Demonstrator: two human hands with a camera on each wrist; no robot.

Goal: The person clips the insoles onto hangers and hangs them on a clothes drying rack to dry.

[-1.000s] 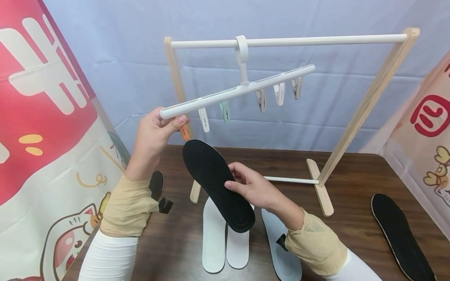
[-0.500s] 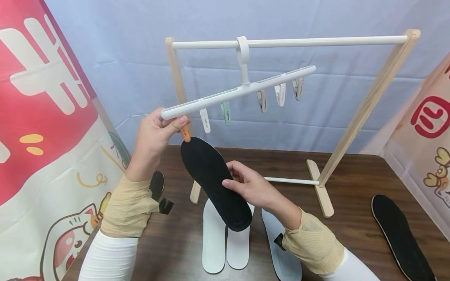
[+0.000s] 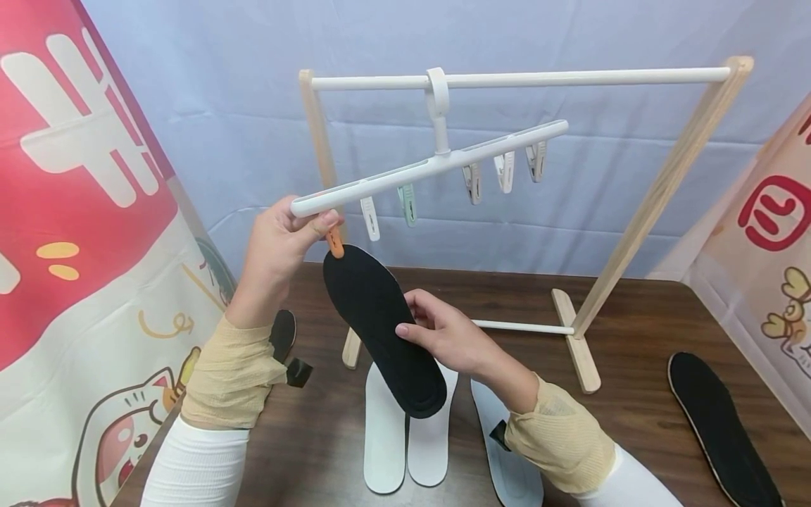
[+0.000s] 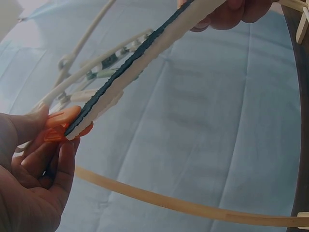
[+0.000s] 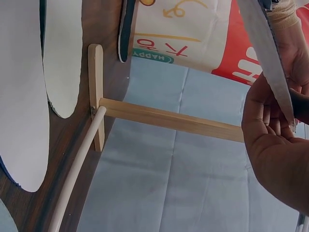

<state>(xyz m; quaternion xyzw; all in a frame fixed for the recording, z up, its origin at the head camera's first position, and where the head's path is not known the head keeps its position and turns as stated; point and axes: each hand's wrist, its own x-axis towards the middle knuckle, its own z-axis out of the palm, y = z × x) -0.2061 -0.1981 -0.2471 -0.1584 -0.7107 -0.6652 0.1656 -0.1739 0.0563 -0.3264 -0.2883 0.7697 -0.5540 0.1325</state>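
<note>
Left hand point(image 3: 275, 243) high, right hand point(image 3: 448, 336) lower, both in pinch grips

1 word legible: "HAPPY" was on L printed cloth point(image 5: 207, 24).
R wrist cam: it sat upside down on green patch point(image 5: 153, 55), near red letters incl. "K" point(image 5: 176, 49). Head cam: R cloth's ringed red mark point(image 3: 778, 213) was unclear.

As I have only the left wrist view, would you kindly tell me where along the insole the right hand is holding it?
Observer: In the head view, the right hand grips the held insole by its side edge, about midway along.
Operator: Thank you; what shows on the table just below it?
Observer: Two white insoles, side by side.
Operator: And what lies farthest right on the table?
Observer: A separate black insole.
</note>
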